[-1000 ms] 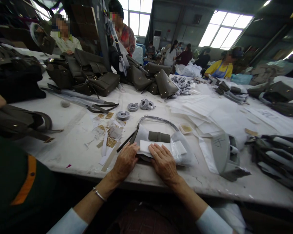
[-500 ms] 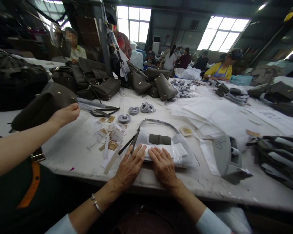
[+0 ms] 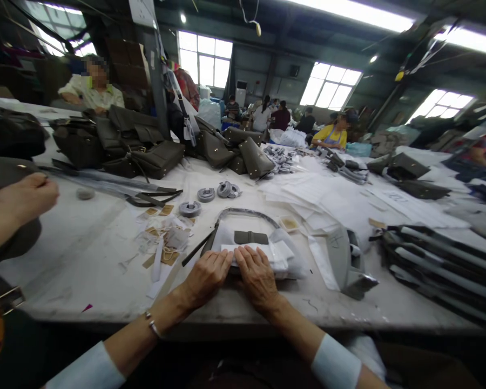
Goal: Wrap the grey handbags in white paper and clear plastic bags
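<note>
A dark handbag lies wrapped in white sheeting point(image 3: 281, 254) at the table's front, its handle point(image 3: 251, 212) arching away from me. The bag's olive-grey flap tab point(image 3: 251, 237) shows above a folded white layer. My left hand point(image 3: 208, 275) has its fingers bent together at the left end of that layer, closed on its edge; the thumb is hidden. Beside it, my right hand point(image 3: 256, 275) lies with fingers stretched over the layer, pressing on it. A dark strap point(image 3: 196, 248) sticks out at the bag's left.
Left of the bag lie tags and paper scraps point(image 3: 168, 237) and coiled grey straps point(image 3: 190, 209). To the right are a small dish point(image 3: 289, 223), a grey bag piece point(image 3: 340, 259) and stacked dark bags point(image 3: 433, 270). A co-worker's hand point(image 3: 24, 200) is at far left.
My view has turned right and tilted up. My left fingers have gone from stretched out to bent at the white layer. The co-worker's hand sits further left in view.
</note>
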The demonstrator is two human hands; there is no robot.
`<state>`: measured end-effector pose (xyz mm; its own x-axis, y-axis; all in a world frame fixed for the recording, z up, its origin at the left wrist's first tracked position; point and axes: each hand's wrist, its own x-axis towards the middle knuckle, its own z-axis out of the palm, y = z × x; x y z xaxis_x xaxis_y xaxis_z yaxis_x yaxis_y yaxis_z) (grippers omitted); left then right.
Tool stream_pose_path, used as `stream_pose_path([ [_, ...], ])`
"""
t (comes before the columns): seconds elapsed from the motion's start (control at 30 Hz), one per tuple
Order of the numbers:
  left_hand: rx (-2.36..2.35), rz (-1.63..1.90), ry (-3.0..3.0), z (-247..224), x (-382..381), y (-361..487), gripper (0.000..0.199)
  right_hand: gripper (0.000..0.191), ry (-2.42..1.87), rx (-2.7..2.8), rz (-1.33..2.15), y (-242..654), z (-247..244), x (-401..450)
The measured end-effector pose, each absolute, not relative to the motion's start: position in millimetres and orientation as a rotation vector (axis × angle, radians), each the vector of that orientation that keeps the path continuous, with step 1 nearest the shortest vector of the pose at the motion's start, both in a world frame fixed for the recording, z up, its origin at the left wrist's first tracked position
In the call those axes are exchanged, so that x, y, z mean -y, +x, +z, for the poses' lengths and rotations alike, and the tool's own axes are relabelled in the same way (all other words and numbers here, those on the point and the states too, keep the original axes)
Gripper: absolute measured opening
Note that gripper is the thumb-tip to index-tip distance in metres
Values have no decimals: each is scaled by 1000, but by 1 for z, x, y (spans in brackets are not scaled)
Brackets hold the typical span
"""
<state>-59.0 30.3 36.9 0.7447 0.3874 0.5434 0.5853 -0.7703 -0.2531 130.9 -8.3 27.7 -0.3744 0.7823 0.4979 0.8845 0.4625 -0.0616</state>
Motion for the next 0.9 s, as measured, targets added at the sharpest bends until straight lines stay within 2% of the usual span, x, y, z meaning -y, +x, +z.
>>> stream_pose_path([
  [0.2,875,-765,-2400,39,-16,-49,41,31,-1300,2284,-276,135,38,3],
  [0.37,729,-898,-2378,27,-13,-59,39,17,-1335,2229,-196,120,39,12],
  [0.47,740,-991,-2418,13,-14,-64,38,20,-1288,2184,28,135,52,16],
  [0.57,775,-1042,-2445,3,-15,-65,38,15,-1382,1934,163,191,68,16],
  [0.67,814,-1043,-2466,0,-13,-63,36,16,-1650,1685,104,270,69,17],
  [0.77,847,-1033,-2481,4,-13,-62,35,22,-1981,1596,-35,332,46,21],
  [0.9,801,-1054,-2465,11,-13,-60,34,23,-2139,1664,-211,358,3,27],
])
